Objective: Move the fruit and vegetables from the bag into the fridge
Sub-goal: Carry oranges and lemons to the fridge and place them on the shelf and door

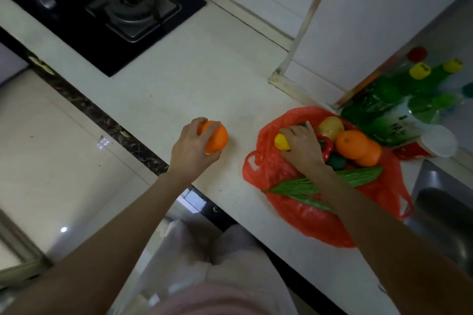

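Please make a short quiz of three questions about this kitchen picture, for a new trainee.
1. True or false: the left hand grips an orange over the counter.
2. What does the right hand hold? A) a potato B) a yellow fruit C) a bottle
3. Fill in: the produce lies in a red plastic ____.

Key:
1. True.
2. B: the yellow fruit, inside the bag.
3. bag.

Home kitchen, black gas hob [102, 5] set in a pale countertop [194, 84], steel sink [445, 215], tiled floor [51, 161]
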